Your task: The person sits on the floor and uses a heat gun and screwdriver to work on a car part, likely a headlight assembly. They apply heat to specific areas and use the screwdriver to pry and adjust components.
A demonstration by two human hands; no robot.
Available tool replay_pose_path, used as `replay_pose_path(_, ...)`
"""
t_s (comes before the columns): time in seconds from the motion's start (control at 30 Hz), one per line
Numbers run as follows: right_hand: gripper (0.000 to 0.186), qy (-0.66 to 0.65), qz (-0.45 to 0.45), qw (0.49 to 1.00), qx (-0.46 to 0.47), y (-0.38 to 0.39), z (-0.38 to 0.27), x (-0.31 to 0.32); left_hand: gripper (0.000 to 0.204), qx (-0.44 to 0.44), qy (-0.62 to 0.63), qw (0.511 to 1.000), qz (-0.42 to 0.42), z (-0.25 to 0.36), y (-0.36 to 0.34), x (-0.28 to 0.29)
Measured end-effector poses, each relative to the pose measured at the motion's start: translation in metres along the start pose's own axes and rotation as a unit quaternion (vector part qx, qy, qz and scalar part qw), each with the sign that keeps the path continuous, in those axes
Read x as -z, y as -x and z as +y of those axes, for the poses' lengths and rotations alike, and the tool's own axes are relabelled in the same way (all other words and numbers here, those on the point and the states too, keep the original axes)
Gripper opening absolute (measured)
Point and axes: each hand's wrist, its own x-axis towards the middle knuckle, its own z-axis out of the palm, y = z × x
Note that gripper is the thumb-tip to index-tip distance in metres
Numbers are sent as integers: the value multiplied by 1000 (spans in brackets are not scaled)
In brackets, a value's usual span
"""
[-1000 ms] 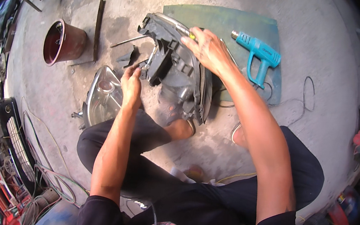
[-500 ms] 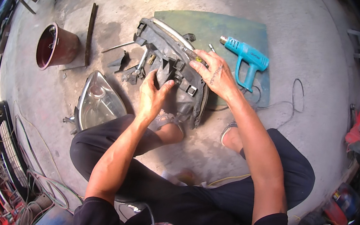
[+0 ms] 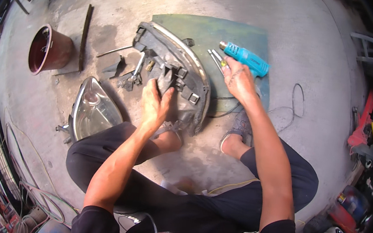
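A black headlight housing [image 3: 158, 38] stands tilted in front of me, its back side toward me. My left hand [image 3: 155, 103] is closed on a grey projecting part of it, thumb and fingers on either side. Over the green board, my right hand [image 3: 240, 81] is closed around a screwdriver [image 3: 214, 59] with a yellowish handle, its shaft pointing away to the left. A second slim metal shaft [image 3: 217, 54] lies close beside it. The turquoise heat gun [image 3: 248, 58] rests just beyond my right hand, which partly hides its handle.
A clear headlight lens [image 3: 98, 115] lies at left, near my knee. Loose black brackets and tools [image 3: 131, 76] are scattered beside the housing. A maroon bucket [image 3: 61, 51] stands farther left. The green board [image 3: 196, 24] lies under the heat gun, and a black cable [image 3: 298, 98] loops right.
My right hand has moved off the housing to the right with the screwdriver, over to the heat gun. My left hand keeps its hold on the housing. The whole view has shifted slightly.
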Motion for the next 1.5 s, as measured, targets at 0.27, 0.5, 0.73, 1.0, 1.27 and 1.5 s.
replay_pose_path(0.27, 37, -7, -28, 997, -71, 42, 110, -110, 50, -17, 17, 1000, 5, 9, -3, -11)
replay_pose_path(0.5, 66, 35, 143, 937, -317, 26, 200, -50, 58, 7, -5, 1000, -4, 10, 1, -5)
replay_pose_path(0.73, 58, -417, 12, 819, -395, 4, 245, -43, 53, -20, -15, 1000, 5, 7, 1, -16)
replay_pose_path(1.0, 59, -466, 11, 856, -222, -12, 124, 27, 51, 0, -5, 1000, 11, 7, 4, -8)
replay_pose_path(1.27, 50, -439, -23, 890, -117, -6, 10, 141, 49, -53, -8, 998, 41, 6, 1, -11)
replay_pose_path(1.5, 50, -416, -106, 900, -73, 33, -63, 181, 49, -28, -47, 999, 5, 9, 2, 5)
